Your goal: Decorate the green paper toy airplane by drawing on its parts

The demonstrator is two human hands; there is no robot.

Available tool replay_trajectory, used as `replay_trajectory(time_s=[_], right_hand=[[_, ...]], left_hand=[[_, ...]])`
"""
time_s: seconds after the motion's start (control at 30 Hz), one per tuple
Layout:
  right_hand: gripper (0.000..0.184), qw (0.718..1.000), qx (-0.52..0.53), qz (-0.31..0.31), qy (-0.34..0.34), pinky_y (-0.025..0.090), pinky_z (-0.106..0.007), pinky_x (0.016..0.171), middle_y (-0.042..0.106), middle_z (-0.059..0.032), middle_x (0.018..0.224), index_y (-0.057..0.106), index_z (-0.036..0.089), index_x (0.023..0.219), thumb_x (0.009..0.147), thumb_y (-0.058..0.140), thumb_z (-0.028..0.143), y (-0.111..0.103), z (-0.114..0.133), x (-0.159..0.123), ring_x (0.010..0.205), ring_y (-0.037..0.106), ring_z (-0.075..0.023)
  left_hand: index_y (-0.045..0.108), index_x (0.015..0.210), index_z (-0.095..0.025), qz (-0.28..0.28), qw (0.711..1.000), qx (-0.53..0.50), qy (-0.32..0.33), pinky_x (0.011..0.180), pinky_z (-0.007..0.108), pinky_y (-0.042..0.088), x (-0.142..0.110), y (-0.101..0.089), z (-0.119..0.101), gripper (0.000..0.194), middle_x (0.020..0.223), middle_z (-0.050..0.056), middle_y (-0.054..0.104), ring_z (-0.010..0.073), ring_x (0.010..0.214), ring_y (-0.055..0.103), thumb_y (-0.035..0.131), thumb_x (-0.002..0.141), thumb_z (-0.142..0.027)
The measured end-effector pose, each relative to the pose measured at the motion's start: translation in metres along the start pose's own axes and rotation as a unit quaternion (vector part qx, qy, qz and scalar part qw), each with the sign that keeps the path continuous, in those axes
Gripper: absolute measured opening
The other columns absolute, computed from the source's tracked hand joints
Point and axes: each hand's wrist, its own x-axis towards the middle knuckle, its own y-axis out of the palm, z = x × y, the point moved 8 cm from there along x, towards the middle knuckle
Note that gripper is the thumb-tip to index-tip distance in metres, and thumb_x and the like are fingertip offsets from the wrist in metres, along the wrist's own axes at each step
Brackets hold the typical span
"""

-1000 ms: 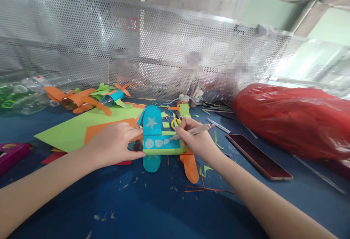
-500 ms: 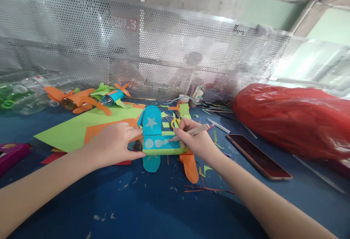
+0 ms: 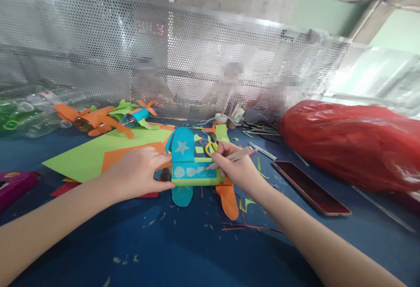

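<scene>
Plane (image 3: 192, 169), a paper-covered bottle model, lies on the blue table (image 3: 183, 252) between both hands. Wings, a star and pale round windows are already fixed; the windows appear part-outlined, judging by the pen's place. It is steadied at the nose by the closed left hand (image 3: 138, 171). A pen (image 3: 231, 157) is pinched in the right hand (image 3: 238, 166), its tip barely shifted since earlier.
</scene>
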Motion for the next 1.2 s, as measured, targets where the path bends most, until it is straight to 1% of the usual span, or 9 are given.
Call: replay_trajectory(time_s=[0.1,0.2,0.5,0.6,0.7,0.87,1.07,1.2], right_hand=[[0.028,1.0,0.001,0.002,0.001,0.033,-0.025,0.048,0.046,0.0089,0.042,0.041,0.025,0.06,0.08,0.06,0.022,0.0,0.0004,-0.0001,0.041,0.039,-0.0087],[0.028,1.0,-0.003,0.007,0.004,0.031,-0.025,0.047,0.046,0.0089,0.042,0.041,0.025,0.06,0.08,0.059,0.021,0.0006,0.0006,-0.0001,0.04,0.038,-0.0083],[0.027,1.0,-0.001,0.007,0.0,0.033,-0.025,0.048,0.047,0.0087,0.044,0.042,0.025,0.062,0.082,0.06,0.024,0.0015,0.0011,-0.0008,0.041,0.04,-0.0088],[0.027,1.0,0.0,0.007,-0.003,0.033,-0.025,0.048,0.047,0.0087,0.043,0.042,0.025,0.061,0.081,0.06,0.024,0.002,0.0015,-0.001,0.041,0.04,-0.0087],[0.026,1.0,0.008,-0.002,-0.003,0.031,-0.025,0.046,0.047,0.009,0.041,0.043,0.025,0.06,0.079,0.06,0.023,0.0001,0.0009,-0.0006,0.04,0.038,-0.0082],[0.025,1.0,0.014,-0.005,-0.005,0.029,-0.024,0.045,0.047,0.0092,0.041,0.042,0.026,0.058,0.075,0.06,0.023,-0.0016,0.0005,0.0002,0.039,0.037,-0.0076],[0.025,1.0,0.011,-0.012,0.005,0.029,-0.024,0.045,0.047,0.0087,0.04,0.043,0.025,0.057,0.075,0.06,0.02,-0.0017,0.0006,0.0001,0.039,0.038,-0.0079],[0.026,1.0,0.006,-0.019,0.012,0.029,-0.024,0.046,0.047,0.0085,0.04,0.043,0.025,0.056,0.075,0.059,0.017,-0.0021,-0.0003,0.0007,0.039,0.038,-0.0079]], left_hand=[[0.075,0.099,-0.02,0.002,1.0,-0.003,-0.002,0.074,0.038,0.054,0.0001,0.0002,0.0005,0.029,0.095,0.009,0.077,0.0282,0.086,0.069,0.071,0.091,-0.048],[0.076,0.099,-0.02,0.001,1.0,-0.006,0.0,0.073,0.038,0.054,0.0002,0.0,0.0005,0.029,0.095,0.01,0.077,0.029,0.086,0.069,0.072,0.089,-0.047],[0.074,0.096,-0.02,-0.014,1.0,0.005,0.011,0.071,0.036,0.053,-0.0004,-0.0024,-0.0019,0.029,0.089,0.007,0.075,0.0267,0.084,0.069,0.067,0.094,-0.048],[0.074,0.095,-0.02,-0.013,1.0,0.012,0.012,0.071,0.036,0.053,-0.0003,-0.0015,-0.0011,0.029,0.089,0.007,0.076,0.0262,0.084,0.069,0.069,0.092,-0.049],[0.075,0.096,-0.02,-0.012,1.0,0.013,0.013,0.071,0.036,0.053,-0.0001,-0.0012,-0.0006,0.029,0.091,0.008,0.076,0.0273,0.084,0.07,0.071,0.09,-0.049],[0.075,0.097,-0.021,-0.012,1.0,0.008,0.011,0.071,0.037,0.053,0.0,-0.002,-0.0012,0.027,0.092,0.008,0.078,0.0276,0.085,0.07,0.071,0.091,-0.047],[0.073,0.092,-0.023,-0.022,1.0,0.003,0.011,0.068,0.036,0.052,0.0,-0.0026,-0.0009,0.025,0.089,0.007,0.077,0.0265,0.082,0.07,0.072,0.089,-0.048],[0.074,0.094,-0.022,-0.02,1.0,0.009,0.014,0.068,0.037,0.052,0.0,-0.0015,-0.0004,0.028,0.088,0.006,0.076,0.0274,0.082,0.069,0.07,0.09,-0.049]])
